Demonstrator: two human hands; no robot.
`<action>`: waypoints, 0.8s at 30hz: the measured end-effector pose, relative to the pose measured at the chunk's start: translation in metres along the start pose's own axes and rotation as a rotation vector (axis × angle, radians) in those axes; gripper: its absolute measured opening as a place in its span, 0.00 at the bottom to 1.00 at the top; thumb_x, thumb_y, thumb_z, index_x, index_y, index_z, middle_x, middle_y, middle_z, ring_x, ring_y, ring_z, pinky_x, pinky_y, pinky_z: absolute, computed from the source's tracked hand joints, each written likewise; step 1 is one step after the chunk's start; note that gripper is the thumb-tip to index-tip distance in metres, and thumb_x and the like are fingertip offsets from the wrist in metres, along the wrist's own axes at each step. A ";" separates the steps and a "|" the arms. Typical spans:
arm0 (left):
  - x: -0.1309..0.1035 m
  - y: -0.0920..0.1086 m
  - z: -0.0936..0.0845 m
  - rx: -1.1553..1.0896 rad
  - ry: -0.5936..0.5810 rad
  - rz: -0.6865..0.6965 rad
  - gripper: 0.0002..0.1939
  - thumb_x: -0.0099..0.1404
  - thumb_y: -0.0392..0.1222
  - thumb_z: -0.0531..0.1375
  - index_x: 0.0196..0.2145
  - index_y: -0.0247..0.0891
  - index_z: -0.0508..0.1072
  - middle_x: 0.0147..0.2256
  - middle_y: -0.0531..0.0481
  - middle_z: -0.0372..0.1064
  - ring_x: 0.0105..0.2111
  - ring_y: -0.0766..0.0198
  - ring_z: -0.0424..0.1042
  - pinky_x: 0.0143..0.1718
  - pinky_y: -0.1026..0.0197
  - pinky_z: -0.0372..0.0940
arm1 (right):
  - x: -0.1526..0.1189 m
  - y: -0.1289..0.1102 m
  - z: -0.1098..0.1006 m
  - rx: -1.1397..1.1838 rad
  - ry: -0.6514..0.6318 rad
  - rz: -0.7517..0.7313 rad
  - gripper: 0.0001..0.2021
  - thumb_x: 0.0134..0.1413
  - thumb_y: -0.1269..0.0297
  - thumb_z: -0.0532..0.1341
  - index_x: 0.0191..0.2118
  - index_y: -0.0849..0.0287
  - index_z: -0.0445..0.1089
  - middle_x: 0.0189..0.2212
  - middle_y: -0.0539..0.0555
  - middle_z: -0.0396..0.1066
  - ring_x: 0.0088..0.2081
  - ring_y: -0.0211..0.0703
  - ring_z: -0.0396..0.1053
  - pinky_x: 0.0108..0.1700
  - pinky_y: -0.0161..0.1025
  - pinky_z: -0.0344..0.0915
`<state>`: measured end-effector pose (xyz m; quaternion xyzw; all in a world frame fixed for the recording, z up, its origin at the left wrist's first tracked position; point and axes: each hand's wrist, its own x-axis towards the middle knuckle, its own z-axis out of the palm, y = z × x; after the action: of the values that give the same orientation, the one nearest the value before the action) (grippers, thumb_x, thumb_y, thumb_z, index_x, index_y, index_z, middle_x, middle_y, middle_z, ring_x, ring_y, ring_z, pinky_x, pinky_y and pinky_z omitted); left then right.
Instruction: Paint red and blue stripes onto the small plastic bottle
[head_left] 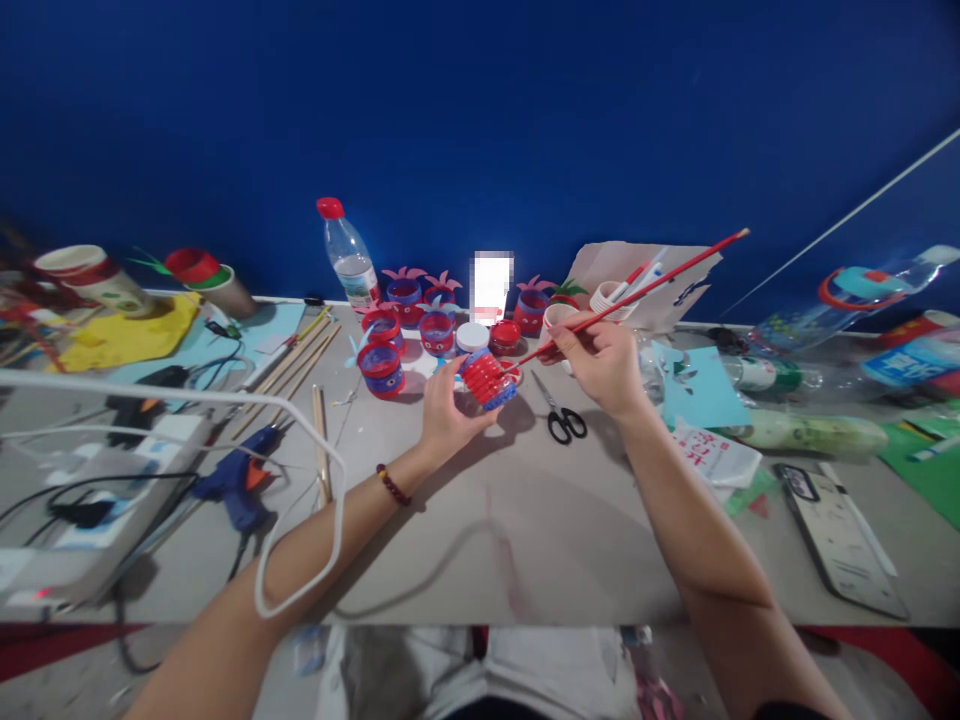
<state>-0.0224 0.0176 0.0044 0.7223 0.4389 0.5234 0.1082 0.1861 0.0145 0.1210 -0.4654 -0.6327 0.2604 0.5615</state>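
Observation:
My left hand (448, 415) grips a small ridged cup (487, 380), mostly red with a blue band at its lower edge, held tilted over the table. In my right hand (606, 365) is a long red paintbrush (660, 268); its tip touches or nearly touches the cup's red side. Just behind the cup stand an open red paint jar (505, 336) and a white-lidded jar (472, 338). Black-handled scissors (564, 424) lie between my hands. Several red and blue cups with paper leaves and eyes, one of them a striped cup (381, 372), stand left of the jars.
A clear bottle with a red cap (347, 255) stands behind the cups. At left are a blue glue gun (244, 475), wooden sticks (321, 440), a power strip (142, 510) and a looping white cable (341, 520). A phone (836, 540), blue paper (703, 388) and plastic bottles lie at right.

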 end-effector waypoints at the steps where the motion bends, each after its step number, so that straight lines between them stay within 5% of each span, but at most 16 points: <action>1: 0.000 0.000 0.000 -0.003 0.004 0.002 0.39 0.53 0.49 0.71 0.58 0.42 0.60 0.52 0.42 0.69 0.51 0.50 0.71 0.54 0.47 0.65 | 0.000 0.000 0.000 -0.017 -0.008 -0.004 0.20 0.54 0.43 0.66 0.31 0.58 0.73 0.28 0.54 0.76 0.27 0.44 0.77 0.33 0.44 0.79; 24: 0.000 0.000 0.000 -0.017 0.014 0.013 0.39 0.53 0.48 0.71 0.59 0.42 0.60 0.52 0.42 0.69 0.51 0.51 0.71 0.54 0.47 0.65 | -0.001 -0.005 -0.008 -0.128 -0.065 -0.083 0.19 0.59 0.45 0.63 0.32 0.58 0.73 0.29 0.56 0.77 0.30 0.45 0.77 0.32 0.42 0.76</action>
<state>-0.0221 0.0175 0.0048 0.7207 0.4303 0.5327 0.1078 0.1923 0.0099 0.1265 -0.4651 -0.6847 0.2110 0.5200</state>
